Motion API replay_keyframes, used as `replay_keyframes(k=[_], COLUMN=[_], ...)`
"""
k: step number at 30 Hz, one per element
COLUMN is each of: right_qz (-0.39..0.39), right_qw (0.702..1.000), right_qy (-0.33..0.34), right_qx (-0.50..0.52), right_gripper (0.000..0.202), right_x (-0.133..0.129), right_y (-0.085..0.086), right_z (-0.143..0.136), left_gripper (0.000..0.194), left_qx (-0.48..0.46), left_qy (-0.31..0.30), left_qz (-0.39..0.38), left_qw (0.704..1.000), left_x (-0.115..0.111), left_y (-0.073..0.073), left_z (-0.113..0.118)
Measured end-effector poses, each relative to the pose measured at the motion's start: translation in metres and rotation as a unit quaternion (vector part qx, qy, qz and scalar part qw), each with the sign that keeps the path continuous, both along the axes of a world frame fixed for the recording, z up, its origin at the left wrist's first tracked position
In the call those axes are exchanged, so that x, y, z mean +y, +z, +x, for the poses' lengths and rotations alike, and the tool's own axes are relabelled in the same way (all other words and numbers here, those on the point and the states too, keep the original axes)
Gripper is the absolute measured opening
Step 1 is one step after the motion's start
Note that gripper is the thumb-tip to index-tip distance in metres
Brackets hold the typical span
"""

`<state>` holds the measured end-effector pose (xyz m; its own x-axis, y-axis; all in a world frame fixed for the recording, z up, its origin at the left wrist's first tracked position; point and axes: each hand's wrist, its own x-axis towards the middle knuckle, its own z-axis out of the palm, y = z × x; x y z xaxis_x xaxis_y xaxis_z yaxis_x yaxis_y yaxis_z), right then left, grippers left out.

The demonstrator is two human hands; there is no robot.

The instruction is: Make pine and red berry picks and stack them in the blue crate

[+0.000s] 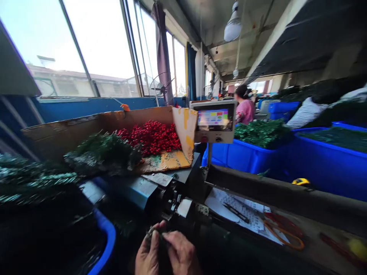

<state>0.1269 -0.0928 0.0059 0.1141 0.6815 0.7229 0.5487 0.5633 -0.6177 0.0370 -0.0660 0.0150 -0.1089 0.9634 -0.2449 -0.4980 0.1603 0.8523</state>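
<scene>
Close together at the bottom centre, my left hand (148,253) and my right hand (182,250) both have their fingers pinched. Something small and dark shows at the left fingertips, too blurred to name. Whatever the right fingers grip is hidden. Just beyond the hands is a small machine head (175,204) with metal parts and a pale plate (184,207). Behind it stands a cardboard box (183,133) of red berries (151,137), with dark green artificial branches (100,151) lying at its left.
A control screen (215,117) stands on a post right of the box. Blue tubs (107,233) of greenery flank me. The right-hand tray holds papers (237,206), orange-handled scissors (286,235) and a tape measure (301,181) on its edge. A person in pink (246,109) is farther back.
</scene>
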Motion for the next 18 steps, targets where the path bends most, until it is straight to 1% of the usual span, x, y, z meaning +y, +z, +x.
replay_keyframes(k=[1,2,4,7,9,12,15,18], right_qz=[-0.042,-0.069,-0.121,-0.157,-0.161,-0.144,-0.128,-0.104], right_qw=[0.999,0.996,0.989,0.982,0.983,0.988,0.991,0.986], right_qy=[0.011,0.013,0.003,-0.021,-0.021,-0.005,0.028,0.051], right_qx=[0.033,0.054,0.085,0.098,0.089,0.059,-0.023,-0.117], right_gripper=[0.029,0.027,0.026,0.030,0.031,0.028,0.028,0.038], right_x=[-0.003,-0.005,-0.007,-0.008,-0.009,-0.009,-0.008,-0.005], right_y=[-0.005,-0.009,-0.014,-0.016,-0.014,-0.011,-0.012,-0.015], right_z=[-0.002,-0.004,-0.004,-0.003,-0.005,-0.009,-0.010,-0.008], left_gripper=[0.043,0.041,0.035,0.027,0.024,0.025,0.028,0.033], left_qx=[-0.033,-0.060,-0.084,-0.119,-0.136,-0.143,-0.132,-0.123], left_qy=[-0.036,-0.055,-0.055,-0.042,-0.044,-0.053,-0.035,-0.009], left_qz=[0.012,0.027,0.048,0.051,0.056,0.069,0.064,0.051], left_qw=[0.999,0.996,0.994,0.991,0.988,0.986,0.989,0.991], left_x=[-0.003,-0.006,-0.009,-0.013,-0.016,-0.017,-0.013,-0.010], left_y=[0.001,0.003,0.004,0.003,0.001,0.000,0.002,0.004], left_z=[-0.003,-0.006,-0.008,-0.007,-0.007,-0.009,-0.012,-0.013])
